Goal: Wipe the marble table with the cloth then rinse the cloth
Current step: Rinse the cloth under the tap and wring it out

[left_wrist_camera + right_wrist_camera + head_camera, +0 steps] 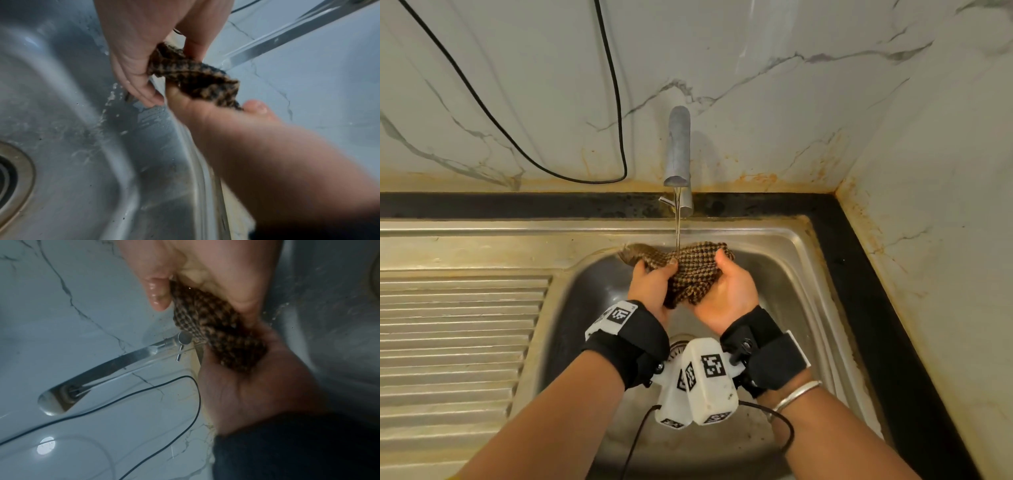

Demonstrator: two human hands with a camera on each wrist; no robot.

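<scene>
A brown-and-black checked cloth (688,270) is bunched over the steel sink basin (592,291), under a thin stream of water (678,226) from the tap (678,150). My left hand (654,281) grips its left side, thumb on top. My right hand (729,284) grips its right side, palm up, fingers curled beneath. In the left wrist view the cloth (197,78) stretches between my left hand (205,113) and my right hand (139,56). In the right wrist view the wet cloth (216,331) is squeezed between my right hand (236,386) and my left hand (205,272).
A ribbed drainboard (458,325) lies left of the basin, and the drain (678,346) sits below my wrists. A black cable (616,102) hangs down the marble wall behind the tap. A black counter edge (859,274) and a marble side wall close in the right.
</scene>
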